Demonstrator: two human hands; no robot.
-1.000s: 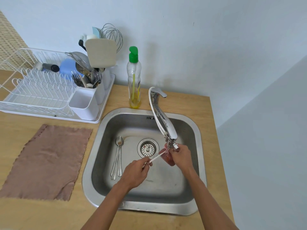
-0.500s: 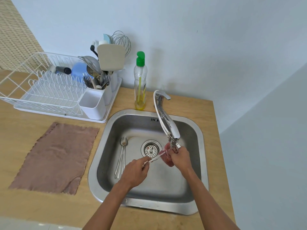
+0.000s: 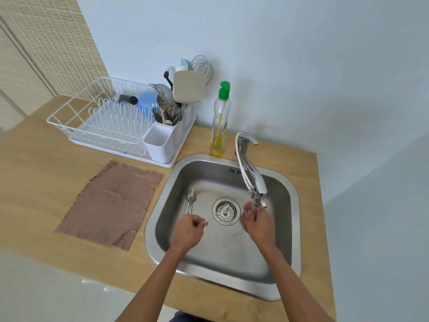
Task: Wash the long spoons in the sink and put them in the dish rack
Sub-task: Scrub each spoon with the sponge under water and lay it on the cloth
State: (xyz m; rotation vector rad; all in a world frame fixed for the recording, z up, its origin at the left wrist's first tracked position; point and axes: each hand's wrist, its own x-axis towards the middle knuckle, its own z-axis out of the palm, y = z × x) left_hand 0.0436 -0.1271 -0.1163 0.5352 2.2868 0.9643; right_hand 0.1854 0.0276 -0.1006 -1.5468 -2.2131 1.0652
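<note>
1. The long, thin steel spoon [image 3: 210, 218] is held over the basin of the square stainless-steel sink [image 3: 154, 205]. Its blurred tip is above the round perforated drain strainer [image 3: 228, 217]. The left hand [image 3: 189, 231] pinches its handle end with curled fingers.
2. The right hand [image 3: 260, 225] curls round a pink-red mesh scrubber [image 3: 246, 211], just under the spout of the curved chrome tap [image 3: 253, 177].
3. Near the basin's left wall lies a bundle of more long steel spoons [image 3: 190, 201]. Their handles overlap, so the count is unclear.
4. Toward the back edge of the wooden counter [image 3: 46, 177] stand one clear soap bottle with a green cap [image 3: 220, 117] and one white wire dish rack [image 3: 104, 117] with white plastic cutlery cups [image 3: 160, 144].
5. One flat brown cloth [image 3: 111, 201] lies left of the sink.
</note>
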